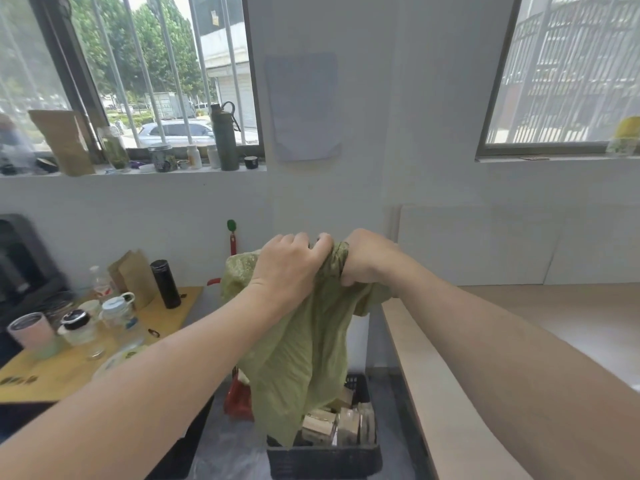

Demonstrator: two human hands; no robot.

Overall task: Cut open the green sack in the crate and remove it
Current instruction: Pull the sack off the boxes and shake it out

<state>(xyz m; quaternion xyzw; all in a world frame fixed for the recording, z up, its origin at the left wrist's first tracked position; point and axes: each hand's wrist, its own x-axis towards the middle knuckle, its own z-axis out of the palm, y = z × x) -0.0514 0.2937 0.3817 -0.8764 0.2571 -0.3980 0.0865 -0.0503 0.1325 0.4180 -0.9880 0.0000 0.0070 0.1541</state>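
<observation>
The green sack (301, 355) hangs limp in mid-air above the black crate (325, 459) on the floor. Its lower end still reaches the crate's left side. My left hand (291, 268) grips the bunched top of the sack from the left. My right hand (367, 261) is clenched around the same bunched top from the right, close beside the left. Several clear-wrapped wooden blocks (332, 427) lie loose in the crate. No cutting tool is in view.
A yellow table (69, 372) at the left holds cups, jars, a black flask (165, 284) and a paper bag. A pale wooden bench (450, 393) runs along the right. A red object (239, 398) sits behind the crate. The windowsill carries bottles.
</observation>
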